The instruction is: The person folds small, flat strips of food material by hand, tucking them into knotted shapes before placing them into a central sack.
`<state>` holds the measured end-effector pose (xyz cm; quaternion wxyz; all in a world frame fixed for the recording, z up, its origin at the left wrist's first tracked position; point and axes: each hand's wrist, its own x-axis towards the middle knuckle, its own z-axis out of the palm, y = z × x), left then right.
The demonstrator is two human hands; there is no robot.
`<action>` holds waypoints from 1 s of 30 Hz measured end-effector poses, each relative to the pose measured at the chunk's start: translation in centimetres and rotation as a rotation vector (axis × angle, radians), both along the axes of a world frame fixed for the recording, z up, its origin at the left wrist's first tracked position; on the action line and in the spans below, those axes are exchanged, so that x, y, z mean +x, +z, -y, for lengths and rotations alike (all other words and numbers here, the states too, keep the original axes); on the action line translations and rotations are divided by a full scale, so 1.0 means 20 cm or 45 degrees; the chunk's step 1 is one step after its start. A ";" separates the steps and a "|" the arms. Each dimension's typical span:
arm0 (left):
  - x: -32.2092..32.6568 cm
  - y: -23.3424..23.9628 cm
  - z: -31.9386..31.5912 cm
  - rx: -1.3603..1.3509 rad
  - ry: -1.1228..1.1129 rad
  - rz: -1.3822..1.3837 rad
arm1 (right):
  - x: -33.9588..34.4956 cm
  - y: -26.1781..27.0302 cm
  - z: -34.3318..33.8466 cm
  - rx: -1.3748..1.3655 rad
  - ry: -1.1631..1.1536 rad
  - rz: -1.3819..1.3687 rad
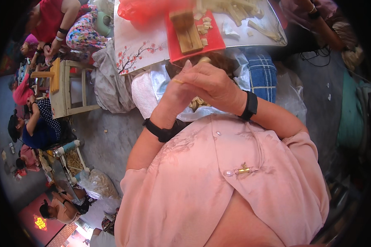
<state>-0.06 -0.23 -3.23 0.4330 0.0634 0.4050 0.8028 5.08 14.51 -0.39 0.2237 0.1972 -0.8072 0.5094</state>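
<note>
Both of my hands meet in front of my chest, above a lined plastic bag in my lap. My right hand (218, 85) has its fingers bent in towards the left, and a small pale yellowish piece (205, 59) shows at its fingertips. My left hand (176, 95) is pressed against the right one, its thumb tip pointing up; most of its fingers are hidden. A thin yellow band or strip (178, 81) lies across it. Below the hands, several pale strip-like pieces (199, 103) lie in the clear plastic bag (188, 116).
Ahead, a wooden block stand (188, 37) and small pale pieces (204, 29) sit on a red mat (216, 41) on a table (142, 40). A red plastic bag (139, 12) and pale strips (235, 14) lie farther back. A wooden stool (83, 109) and several people are leftward.
</note>
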 end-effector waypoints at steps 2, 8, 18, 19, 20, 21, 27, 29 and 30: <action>-0.08 -0.04 0.01 0.068 0.013 0.181 | 0.04 -0.02 0.02 0.011 0.026 0.016; -0.03 0.00 0.00 -0.161 -0.005 0.115 | -0.04 0.02 -0.01 -0.098 -0.093 0.167; 0.00 0.11 -0.02 -0.879 0.584 -1.596 | -0.12 -0.06 -0.08 -1.345 0.323 1.089; -0.01 0.11 -0.01 -0.877 0.590 -1.648 | -0.12 -0.04 -0.07 -1.443 0.424 1.172; -0.01 0.11 -0.01 -0.875 0.596 -1.701 | -0.12 -0.03 -0.07 -1.537 0.517 1.260; -0.02 0.11 0.00 -0.882 0.594 -1.785 | -0.10 -0.01 -0.04 -1.035 0.240 0.861; -0.05 0.12 0.02 -0.648 0.358 -1.362 | -0.03 0.10 -0.07 0.002 -0.247 0.291; -0.05 0.14 0.04 -0.442 0.206 -0.903 | -0.04 0.10 -0.10 -0.020 -0.208 0.326; -0.05 0.18 0.05 -0.215 0.059 -0.566 | -0.05 0.09 -0.11 -0.069 -0.170 0.336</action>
